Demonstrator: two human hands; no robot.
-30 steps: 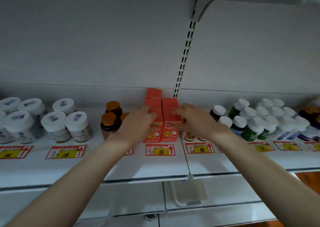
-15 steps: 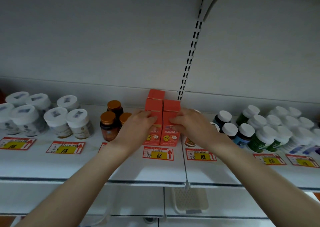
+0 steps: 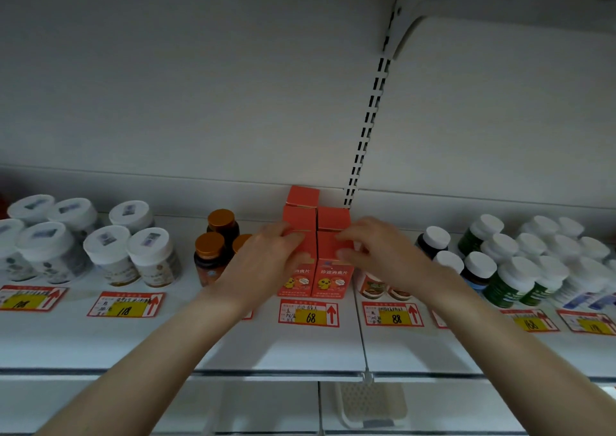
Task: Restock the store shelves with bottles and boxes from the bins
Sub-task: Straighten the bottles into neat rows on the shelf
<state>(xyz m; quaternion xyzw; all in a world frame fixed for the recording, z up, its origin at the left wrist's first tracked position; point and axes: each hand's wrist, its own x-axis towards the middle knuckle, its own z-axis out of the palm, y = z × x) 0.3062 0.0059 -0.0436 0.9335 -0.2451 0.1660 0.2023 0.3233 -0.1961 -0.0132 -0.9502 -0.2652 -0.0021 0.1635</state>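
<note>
Holding two of the red-orange cardboard boxes (image 3: 308, 217), my hands are at the front of the stack. I count five boxes, standing upright in two touching columns, three deep on the left and two deep on the right, at the middle of the shelf against the back wall. My left hand (image 3: 266, 262) has its fingers curled around the front left box (image 3: 295, 282). My right hand (image 3: 383, 255) pinches the top front edge of the front right box (image 3: 333, 280).

Just left of the stack I see three brown bottles with copper caps (image 3: 210, 249), one half hidden by my hand. Farther left stand seven white-lidded jars (image 3: 106, 252). To the right is a cluster of white-capped green and dark bottles (image 3: 510, 275), too crowded to count. A red and yellow price tag reading 68 (image 3: 310, 314) lies directly before the boxes.

All of it stands on a white metal shelf (image 3: 300, 349) backed by a white panel (image 3: 200, 86) with a slotted upright (image 3: 366, 129). A white bracket (image 3: 410, 26) carries the shelf above.

Compared with half a second ago, both hands keep the same hold, and the five boxes stand where they did.
</note>
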